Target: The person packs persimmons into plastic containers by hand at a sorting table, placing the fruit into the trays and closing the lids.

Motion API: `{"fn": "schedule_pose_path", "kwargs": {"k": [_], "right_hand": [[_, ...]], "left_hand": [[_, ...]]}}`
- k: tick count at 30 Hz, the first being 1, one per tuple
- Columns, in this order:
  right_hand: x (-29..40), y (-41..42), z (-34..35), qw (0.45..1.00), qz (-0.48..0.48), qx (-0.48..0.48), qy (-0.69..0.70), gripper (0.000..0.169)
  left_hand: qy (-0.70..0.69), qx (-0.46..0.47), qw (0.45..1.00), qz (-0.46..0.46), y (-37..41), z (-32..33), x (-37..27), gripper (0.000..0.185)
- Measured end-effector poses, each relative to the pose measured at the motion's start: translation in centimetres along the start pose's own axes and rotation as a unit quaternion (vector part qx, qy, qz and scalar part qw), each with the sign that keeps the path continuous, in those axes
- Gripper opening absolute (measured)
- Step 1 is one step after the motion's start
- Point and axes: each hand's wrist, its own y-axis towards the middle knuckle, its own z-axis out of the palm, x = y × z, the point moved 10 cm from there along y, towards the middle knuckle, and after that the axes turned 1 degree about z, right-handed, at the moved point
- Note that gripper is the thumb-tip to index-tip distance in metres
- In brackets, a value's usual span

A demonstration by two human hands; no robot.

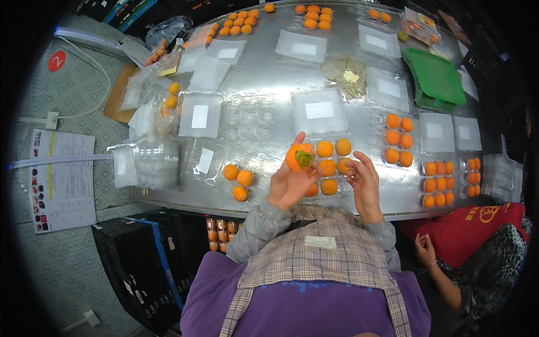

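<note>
My left hand (pixel 292 183) holds an orange persimmon (pixel 297 156) with its green calyx turned up, above a clear plastic tray. In that tray lie several persimmons, one of them a persimmon (pixel 329 187) near the front; my left hand hides part of the rest. My right hand (pixel 364 183), fingers apart and half curled, hovers at the tray's right side beside another persimmon (pixel 343 166). Whether its fingertips touch that fruit is hard to tell. Left of my hands, a second clear tray (pixel 265 168) carries a few persimmons (pixel 245 178) at its left side.
Stacked clear packs with white labels (pixel 319 110) lie across the metal table (pixel 252 80). Filled trays (pixel 439 184) sit to the right, near a green plastic basket (pixel 436 78). A co-worker's hand (pixel 425 248) is at lower right; black crates (pixel 130 261) stand at lower left.
</note>
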Motion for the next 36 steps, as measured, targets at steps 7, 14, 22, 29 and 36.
{"fn": "schedule_pose_path", "kwargs": {"k": [7, 14, 22, 29, 36], "right_hand": [[0.0, 0.9, -0.7, 1.0, 0.003, -0.007, -0.006, 0.036], [-0.3, 1.7, -0.9, 1.0, 0.017, -0.007, -0.002, 0.039], [-0.2, 2.9, -1.2, 1.0, 0.019, -0.014, -0.002, 0.041], [-0.9, 4.0, -2.4, 0.999, 0.022, -0.025, 0.003, 0.039], [-1.5, 5.1, -2.7, 0.999, 0.041, -0.033, 0.012, 0.038]], "left_hand": [[0.219, -0.004, 0.976, 0.01, 1.6, 2.4, -3.1, 0.124], [0.33, 0.003, 0.943, 0.046, 3.4, 1.9, -4.9, 0.127], [0.458, 0.007, 0.884, 0.087, 5.1, 3.1, -5.9, 0.121], [0.665, -0.029, 0.729, 0.156, 7.1, 3.5, -7.4, 0.108], [0.741, -0.16, 0.623, 0.192, 19.9, -3.8, -16.2, 0.104]]}}
